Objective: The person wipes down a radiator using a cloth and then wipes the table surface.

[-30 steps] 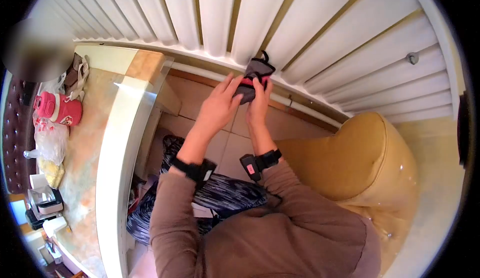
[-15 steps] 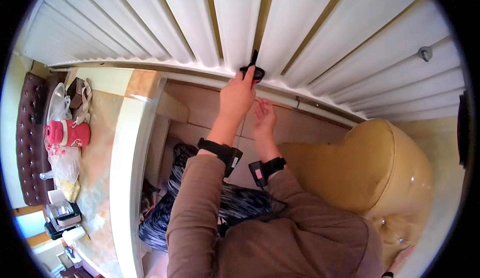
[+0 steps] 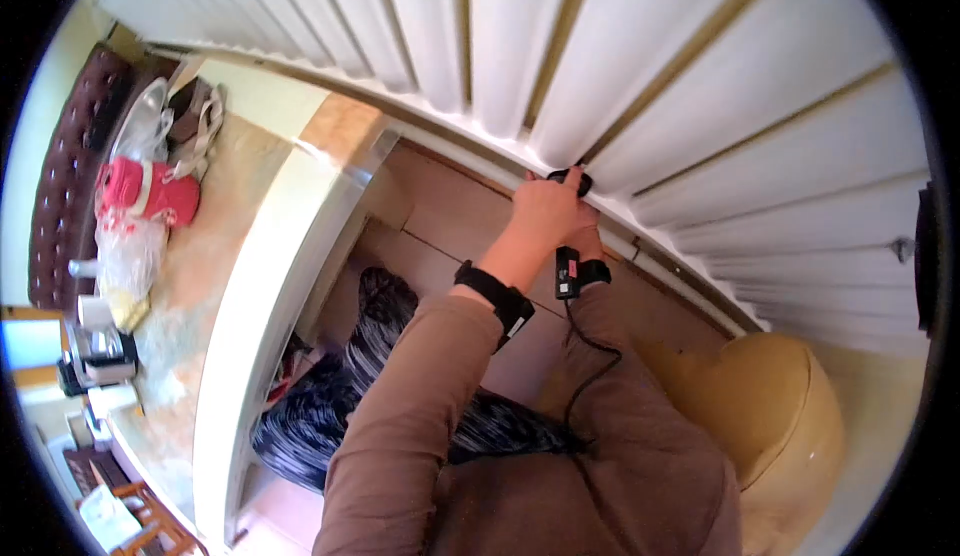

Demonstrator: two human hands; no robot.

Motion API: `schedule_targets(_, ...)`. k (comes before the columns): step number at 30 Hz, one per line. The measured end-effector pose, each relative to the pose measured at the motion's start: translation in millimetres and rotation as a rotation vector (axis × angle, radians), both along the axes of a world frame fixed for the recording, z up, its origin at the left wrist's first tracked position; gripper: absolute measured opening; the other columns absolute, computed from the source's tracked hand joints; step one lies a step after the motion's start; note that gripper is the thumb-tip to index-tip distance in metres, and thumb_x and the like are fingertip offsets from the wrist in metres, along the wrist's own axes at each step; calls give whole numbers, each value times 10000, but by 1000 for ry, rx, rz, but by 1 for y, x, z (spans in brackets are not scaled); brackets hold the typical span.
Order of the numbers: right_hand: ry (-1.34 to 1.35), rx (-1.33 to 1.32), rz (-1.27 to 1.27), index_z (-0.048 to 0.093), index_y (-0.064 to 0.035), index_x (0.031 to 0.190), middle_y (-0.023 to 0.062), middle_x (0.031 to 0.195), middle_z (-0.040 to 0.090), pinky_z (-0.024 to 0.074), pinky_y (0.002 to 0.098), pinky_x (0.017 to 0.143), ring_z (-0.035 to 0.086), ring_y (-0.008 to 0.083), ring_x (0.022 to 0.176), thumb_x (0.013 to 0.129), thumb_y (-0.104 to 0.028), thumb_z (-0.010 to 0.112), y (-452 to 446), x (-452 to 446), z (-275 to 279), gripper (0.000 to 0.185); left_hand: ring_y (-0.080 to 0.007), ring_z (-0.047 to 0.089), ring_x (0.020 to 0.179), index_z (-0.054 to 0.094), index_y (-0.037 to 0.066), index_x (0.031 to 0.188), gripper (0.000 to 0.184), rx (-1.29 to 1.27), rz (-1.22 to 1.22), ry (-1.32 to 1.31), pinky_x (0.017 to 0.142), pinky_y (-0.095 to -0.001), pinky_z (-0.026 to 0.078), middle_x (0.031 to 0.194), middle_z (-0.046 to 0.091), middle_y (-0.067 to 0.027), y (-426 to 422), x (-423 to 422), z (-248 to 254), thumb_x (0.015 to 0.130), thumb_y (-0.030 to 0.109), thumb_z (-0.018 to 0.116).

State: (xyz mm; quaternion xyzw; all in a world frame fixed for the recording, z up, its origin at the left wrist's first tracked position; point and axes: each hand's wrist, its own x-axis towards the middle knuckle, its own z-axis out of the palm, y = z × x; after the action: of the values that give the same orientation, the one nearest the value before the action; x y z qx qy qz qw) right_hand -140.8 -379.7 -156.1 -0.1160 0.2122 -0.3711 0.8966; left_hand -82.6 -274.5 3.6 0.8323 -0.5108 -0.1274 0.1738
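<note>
My left hand (image 3: 545,214) reaches to the lower edge of a white ribbed radiator (image 3: 500,66). Its fingers are closed on a small black object (image 3: 570,180), whose kind I cannot make out, against the radiator's bottom edge. Just behind and to the right is my right hand (image 3: 587,240), largely covered by the left one and touching or nearly touching it. The right fingers are hidden. Each wrist wears a black band with a small box, and a cable runs down from the right one.
A stone-topped counter (image 3: 240,176) stands on the left, bearing a red bottle (image 3: 150,191), plastic bags and a metal tray. A tan upholstered seat (image 3: 780,406) is at the lower right. A pipe (image 3: 690,291) runs beneath the radiator, above the tiled floor (image 3: 450,216).
My left hand has moved right along the radiator's lower edge with the black object. My right hand has come up from below, behind the left. The view has shifted and tilted.
</note>
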Motion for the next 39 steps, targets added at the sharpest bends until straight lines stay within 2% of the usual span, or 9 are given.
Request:
schedule_targets(6,123,-42,52,569,-50,1049,80,1052,598,457,371,854,558,225,969,871,-301,515,-2,-27,-13,313,-283,639,705,542,53,1055,422,-16,7,8,603,-390,498,748,648,-107,-10,-2,-15,742,330,603)
schedule_targets(10,189,-69,101,574,-51,1031,79,1029,605,466,365,841,568,218,950,869,-294,520,-5,-44,-2,297,-242,630,797,328,105,1365,660,133,-23,-5,681,-365,498,901,650,-96,-20,-7,-12,767,226,580)
schedule_targets(18,235,-101,94,584,-52,994,76,982,621,484,352,815,586,205,912,865,-279,531,-5,-68,1,266,-233,627,724,280,186,1395,703,123,-26,39,557,-328,481,823,645,-73,1,-7,-9,773,245,602)
schedule_targets(19,226,-102,82,585,-52,990,76,976,623,487,350,812,589,203,907,865,-277,532,-6,-73,1,263,-256,621,848,326,215,1370,643,132,15,162,644,-355,479,989,624,-69,4,-9,0,778,225,575)
schedule_targets(22,163,-83,19,588,-53,976,75,958,629,493,346,803,596,198,893,863,-272,536,-1,-74,-5,252,-320,628,778,502,89,1016,338,-40,123,293,610,-424,481,809,637,-142,16,-29,22,737,269,566)
schedule_targets(25,23,-65,-9,592,-53,962,75,941,635,500,341,793,603,193,879,862,-266,540,-2,-59,-25,241,-324,616,817,502,98,988,404,-266,100,132,662,-446,482,863,626,-145,35,-20,24,711,350,653)
schedule_targets(28,-209,-100,88,596,-54,948,74,923,641,507,336,783,610,189,865,860,-260,544,7,-33,-40,231,-323,581,928,496,96,1096,423,-127,93,13,749,-427,475,1001,599,-139,34,-11,33,718,231,630)
schedule_targets(30,51,96,-112,595,-55,951,66,921,641,508,336,778,608,191,860,855,-238,555,31,-26,-4,211,-310,580,947,486,113,1176,483,-161,34,-72,774,-412,478,1068,582,-133,32,-3,16,722,208,620)
schedule_targets(39,20,-2,113,582,-70,1058,62,1023,619,490,395,777,584,219,924,812,-238,609,16,-6,-6,299,-276,592,802,542,144,1150,432,-108,-69,-307,635,-391,501,872,589,-88,53,-25,-28,722,115,598)
